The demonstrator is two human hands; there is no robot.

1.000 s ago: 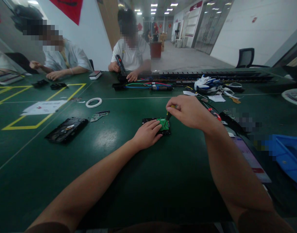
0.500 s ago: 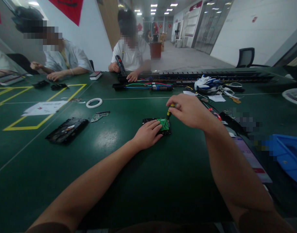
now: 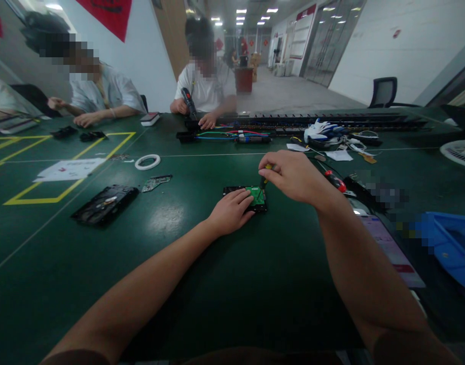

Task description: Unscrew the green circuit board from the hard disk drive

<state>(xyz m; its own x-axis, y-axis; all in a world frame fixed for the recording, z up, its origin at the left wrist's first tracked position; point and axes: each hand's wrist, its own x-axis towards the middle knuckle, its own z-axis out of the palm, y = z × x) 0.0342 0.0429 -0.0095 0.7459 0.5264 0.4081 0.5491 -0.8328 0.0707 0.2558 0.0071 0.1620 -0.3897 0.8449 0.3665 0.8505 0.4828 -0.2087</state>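
Observation:
A small black unit with a green circuit board [image 3: 257, 194], looking like a hard drive, lies flat on the table in front of me. My left hand [image 3: 231, 211] rests on its left part, fingers stretched across the top and thumb along the near edge. Above its right part, my right hand [image 3: 289, 175] is closed around the handle of a yellow and black screwdriver [image 3: 263, 183]. The screwdriver points down, nearly upright, with its tip at the green board. Exact contact at the tip is too small to tell.
Left on the green table are a black casing [image 3: 106, 204], a loose circuit board [image 3: 156, 183], a white ring [image 3: 147, 161] and paper [image 3: 70, 169]. Rightward are a red-black screwdriver [image 3: 335, 181], a phone-like screen [image 3: 392, 248], gloves [image 3: 321, 131] and a blue bin [image 3: 451, 248]. Co-workers sit opposite.
My right hand has shifted very slightly down and left, with the screwdriver turned a little in its fingers. My left hand and the black unit stay in place.

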